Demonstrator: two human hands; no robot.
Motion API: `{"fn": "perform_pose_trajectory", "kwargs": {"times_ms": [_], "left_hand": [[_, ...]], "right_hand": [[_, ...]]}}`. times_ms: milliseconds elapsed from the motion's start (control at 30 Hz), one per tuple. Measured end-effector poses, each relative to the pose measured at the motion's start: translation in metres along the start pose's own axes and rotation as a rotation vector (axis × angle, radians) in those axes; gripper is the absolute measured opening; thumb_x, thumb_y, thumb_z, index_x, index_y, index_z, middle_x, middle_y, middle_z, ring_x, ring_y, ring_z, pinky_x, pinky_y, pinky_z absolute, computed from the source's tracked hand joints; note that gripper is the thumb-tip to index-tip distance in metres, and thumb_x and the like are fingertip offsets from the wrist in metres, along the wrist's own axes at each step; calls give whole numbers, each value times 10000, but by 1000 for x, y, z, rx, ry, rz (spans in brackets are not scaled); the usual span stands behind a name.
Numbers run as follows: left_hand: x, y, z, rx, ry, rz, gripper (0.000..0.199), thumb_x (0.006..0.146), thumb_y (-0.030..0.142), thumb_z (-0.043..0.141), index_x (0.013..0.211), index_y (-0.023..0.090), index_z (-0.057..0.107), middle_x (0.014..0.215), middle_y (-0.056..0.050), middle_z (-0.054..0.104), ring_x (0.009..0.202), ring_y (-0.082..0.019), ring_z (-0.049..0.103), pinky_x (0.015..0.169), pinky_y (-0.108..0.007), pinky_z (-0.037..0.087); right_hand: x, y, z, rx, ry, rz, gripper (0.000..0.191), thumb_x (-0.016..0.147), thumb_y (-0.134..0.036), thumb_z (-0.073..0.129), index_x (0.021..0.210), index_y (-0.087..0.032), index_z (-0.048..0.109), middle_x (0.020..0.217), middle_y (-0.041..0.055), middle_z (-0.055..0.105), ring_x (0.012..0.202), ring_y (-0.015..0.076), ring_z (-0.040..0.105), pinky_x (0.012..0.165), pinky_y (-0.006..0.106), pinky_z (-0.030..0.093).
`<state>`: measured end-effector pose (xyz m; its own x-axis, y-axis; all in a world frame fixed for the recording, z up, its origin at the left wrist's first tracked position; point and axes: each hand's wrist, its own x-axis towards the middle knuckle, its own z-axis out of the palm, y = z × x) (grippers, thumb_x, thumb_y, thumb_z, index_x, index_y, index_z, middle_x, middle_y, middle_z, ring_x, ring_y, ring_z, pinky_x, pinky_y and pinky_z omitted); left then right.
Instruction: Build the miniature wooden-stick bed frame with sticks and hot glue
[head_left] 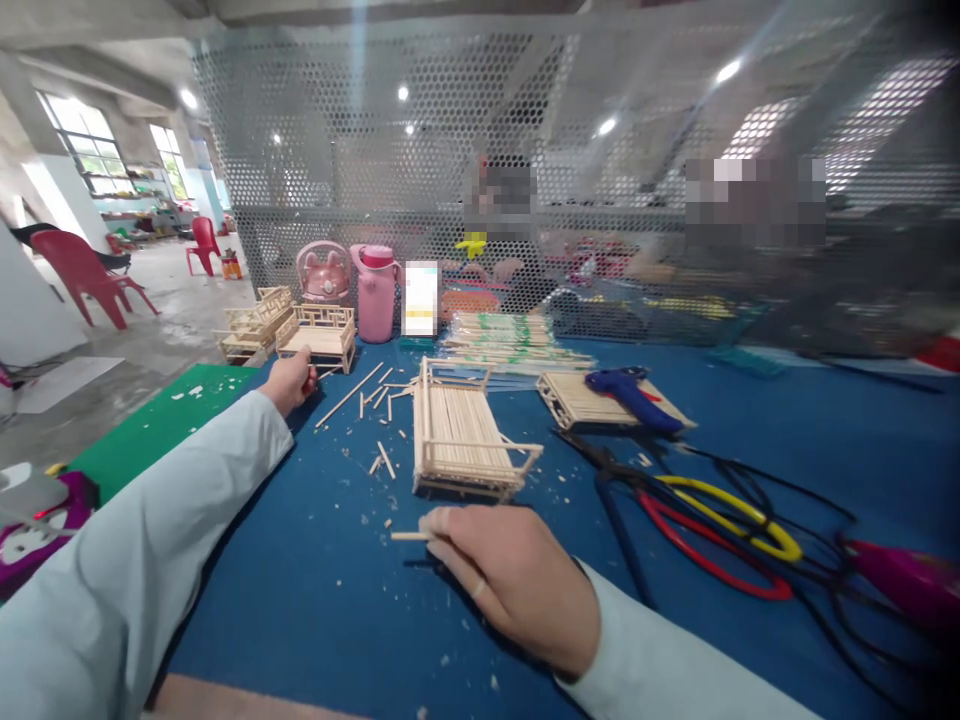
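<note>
My right hand (517, 580) pinches a short wooden stick (407, 537) between thumb and fingertips, low over the blue table (300, 560). Just beyond it stands a small bed-like frame of wooden sticks (459, 425) with railings. My left hand (292, 382) reaches out to the front of a small finished-looking stick bench (319, 340). Its fingers are curled, and whether they hold anything is too small to tell. Loose sticks and cut pieces (385, 458) lie between the bench and the bed-like frame.
A blue glue gun (637, 398) rests on a stick panel (566, 398) at right, near red-and-yellow-handled scissors (720, 530) and black cables. Bundled sticks (499, 340), a pink bottle (377, 295) and a lit phone (420, 300) stand before a perforated screen (300, 130).
</note>
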<state>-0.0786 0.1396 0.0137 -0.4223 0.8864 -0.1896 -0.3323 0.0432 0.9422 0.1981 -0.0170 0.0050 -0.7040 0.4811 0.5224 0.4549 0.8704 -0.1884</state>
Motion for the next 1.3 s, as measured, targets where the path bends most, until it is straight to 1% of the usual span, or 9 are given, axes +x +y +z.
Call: {"fn": "perform_pose_trajectory", "kwargs": {"times_ms": [67, 167, 267, 433, 600, 800, 1067, 1200, 1300], "left_hand": [[-22, 3, 2, 61, 16, 12, 237, 893, 313, 524, 1016, 126, 601, 951, -93, 626, 779, -162, 605, 643, -306, 527], [-67, 2, 13, 126, -60, 65, 229, 856, 281, 577, 669, 150, 564, 549, -5, 494, 448, -72, 416, 376, -181, 309], [-117, -8, 33, 114, -205, 130, 216, 849, 245, 563, 650, 174, 517, 553, 23, 473, 430, -62, 396, 360, -174, 266], [-166, -33, 49, -12, -231, 78, 205, 896, 256, 398, 736, 189, 508, 627, 30, 456, 465, -69, 401, 375, -164, 290], [-169, -47, 31, 121, -400, 208, 187, 845, 313, 471, 895, 176, 587, 610, 41, 444, 491, -79, 387, 420, -179, 307], [-166, -50, 21, 268, -576, 205, 241, 686, 181, 563, 916, 145, 625, 877, -37, 612, 699, -117, 514, 600, -226, 408], [-164, -50, 14, 422, -660, 413, 272, 757, 241, 571, 1005, 153, 642, 923, -57, 599, 749, -141, 516, 741, -307, 428], [-161, -50, 15, 434, -660, 432, 235, 782, 258, 565, 977, 148, 636, 927, -66, 620, 781, -152, 534, 775, -322, 439], [-161, -52, 17, 403, -652, 421, 237, 778, 259, 573, 976, 143, 629, 945, -75, 636, 806, -161, 557, 796, -331, 450]], "right_hand": [[1, -1, -3, -27, 21, -11, 223, 916, -219, 441, 873, -174, 654, 783, 41, 690, 705, 143, 640, 629, 250, 503], [1, -4, -7, -89, 86, 19, 239, 895, -225, 468, 808, -175, 685, 751, 65, 624, 680, 149, 586, 581, 249, 471], [1, -5, -8, -36, 153, 96, 203, 882, -195, 487, 847, -165, 685, 736, 57, 628, 678, 143, 589, 624, 249, 480], [4, 0, -3, 63, 267, 325, 89, 827, -168, 555, 811, -167, 643, 697, 15, 673, 620, 122, 616, 612, 224, 473], [6, 3, -1, 87, 278, 458, 85, 813, -218, 593, 750, -182, 636, 609, -21, 667, 530, 106, 605, 545, 205, 449], [5, -2, -1, -17, 256, 351, 118, 841, -206, 552, 803, -198, 664, 712, 4, 721, 623, 126, 662, 612, 221, 492], [5, 2, -8, -138, 354, 230, 158, 860, -174, 532, 879, -171, 688, 757, 44, 693, 718, 140, 646, 678, 245, 511], [6, 0, -7, -34, 336, 360, 112, 822, -203, 560, 808, -184, 669, 659, 9, 673, 572, 118, 600, 585, 234, 483], [11, -4, -5, 267, 232, 597, 100, 789, -256, 571, 740, -189, 626, 515, -35, 588, 434, 100, 530, 468, 217, 444]]}}
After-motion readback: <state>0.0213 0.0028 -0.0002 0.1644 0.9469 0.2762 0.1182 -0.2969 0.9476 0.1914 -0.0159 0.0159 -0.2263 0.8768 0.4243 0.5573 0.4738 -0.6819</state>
